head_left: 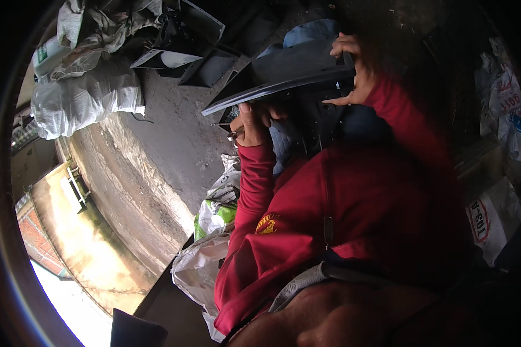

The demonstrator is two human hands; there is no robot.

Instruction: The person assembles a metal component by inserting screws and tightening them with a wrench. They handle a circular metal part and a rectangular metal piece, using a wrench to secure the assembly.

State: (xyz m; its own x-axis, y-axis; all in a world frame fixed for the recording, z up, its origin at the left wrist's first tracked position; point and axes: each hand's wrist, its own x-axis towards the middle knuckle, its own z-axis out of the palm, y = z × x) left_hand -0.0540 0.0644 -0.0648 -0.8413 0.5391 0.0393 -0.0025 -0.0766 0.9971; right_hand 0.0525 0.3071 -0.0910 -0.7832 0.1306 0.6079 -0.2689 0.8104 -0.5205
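A wide, flat dark panel (289,81) with a pale, shiny long edge is held tilted in front of my body. Its exact kind does not show. My left hand (251,126) grips the near edge toward its left end, the thumb up against it and the other fingers partly hidden underneath. A small shiny metal piece (233,135) shows at that hand, too small to name. At the panel's right end, my right hand (358,72) curls its fingers over the upper corner, with one finger stretched out below. The panel's underside is in deep shadow.
Several dark box-like parts (211,66) lie on the grey floor (173,121) at the far left. White sacks (87,101) are heaped beyond them. More printed bags (501,220) stand along the right, and a white and green bag (217,214) sits by my left arm.
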